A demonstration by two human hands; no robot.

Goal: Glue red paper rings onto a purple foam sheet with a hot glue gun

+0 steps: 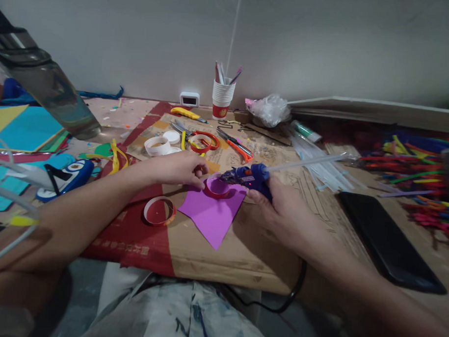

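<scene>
While the left hand (180, 169) is steadying a red ring (217, 186) with its fingers closed on the left rim, the right hand (282, 205) is wrapping its fingers fully around the handle of a blue glue gun (251, 177). The gun's nozzle is meeting the ring's right side, and a clear glue stick (305, 161) is jutting from its back. The ring is sitting on the far corner of a purple sheet (211, 212), which is lying flat near the middle of the desk (243, 257), a little back from the front edge.

The ring is looking like a thin band of paper or tape: light, springy and easy to crush, so a gentle pinch on the rim, away from the nozzle, is likely serving best. The sheet is appearing matte, thin and floppy, and probably sliding readily on the brown cardboard that is covering the desk.

A second red ring (159, 210) is lying just left of the sheet. Orange-handled scissors (236, 144) and white rings (157, 145) are resting farther back, a paper cup (222, 97) is standing at the back edge, and a dark phone (384, 238) is lying flat toward the right edge.
</scene>
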